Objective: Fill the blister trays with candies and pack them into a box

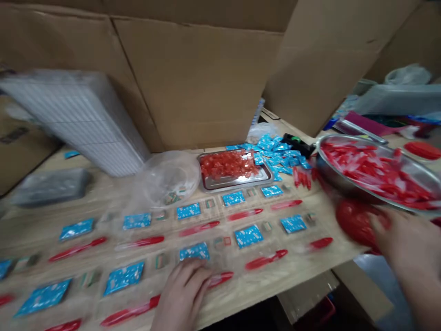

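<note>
1. Red plastic sticks [267, 260] lie in spaced rows on a wooden board [303, 264], alternating with blue foil sachets [248, 236] and small square packets [161, 261]. A short bunch of the sticks sits toward the far right, beside the bowl.
2. Left hand [182, 294] is at the near edge of the board, open and palm down, with fingers spread. Its fingertips [196, 276] lie just by a blue sachet and over a red stick, with no clear hold on either.
3. Right hand [401, 239] is at the right edge, fingers bent against a rounded red object [354, 223]. Blur hides whether they grip it.
4. Just beyond that hand, a steel bowl [330, 177] sits heaped with red pieces [375, 170].
5. Farther left, a steel tray [234, 184] holds small red pieces [227, 164], with loose blue sachets [272, 151] piled to its right. A clear plastic bag [168, 177] lies to its left.
6. A grey-white stack [79, 122] leans at far left, before cardboard panels [196, 78].
</note>
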Demonstrator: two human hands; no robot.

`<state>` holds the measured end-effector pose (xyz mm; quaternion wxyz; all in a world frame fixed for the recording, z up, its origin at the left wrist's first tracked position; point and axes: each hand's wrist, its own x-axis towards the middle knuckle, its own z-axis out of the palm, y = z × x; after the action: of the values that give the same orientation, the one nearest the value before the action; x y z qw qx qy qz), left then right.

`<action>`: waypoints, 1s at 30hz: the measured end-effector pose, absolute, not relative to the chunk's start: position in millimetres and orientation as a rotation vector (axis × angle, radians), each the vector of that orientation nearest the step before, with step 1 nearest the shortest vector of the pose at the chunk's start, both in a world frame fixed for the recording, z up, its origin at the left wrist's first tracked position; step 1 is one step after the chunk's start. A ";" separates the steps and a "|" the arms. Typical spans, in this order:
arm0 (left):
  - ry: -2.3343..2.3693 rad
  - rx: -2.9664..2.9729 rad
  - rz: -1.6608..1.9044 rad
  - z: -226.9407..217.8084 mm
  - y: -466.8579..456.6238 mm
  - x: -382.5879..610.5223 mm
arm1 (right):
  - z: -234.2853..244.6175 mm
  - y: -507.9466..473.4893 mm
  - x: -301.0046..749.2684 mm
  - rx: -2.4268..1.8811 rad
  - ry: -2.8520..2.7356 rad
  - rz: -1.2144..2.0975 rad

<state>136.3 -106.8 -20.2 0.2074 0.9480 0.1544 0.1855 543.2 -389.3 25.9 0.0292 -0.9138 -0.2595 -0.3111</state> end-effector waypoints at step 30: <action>0.528 2.471 0.486 -22.2 -111.4 130.2 | 24.3 -174.1 336.7 -1.814 -2.026 0.230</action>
<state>130.2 -111.4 -22.2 0.2807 0.9217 0.1969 0.1813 336.7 -174.1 24.3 0.2048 -0.6506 -0.7267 0.0824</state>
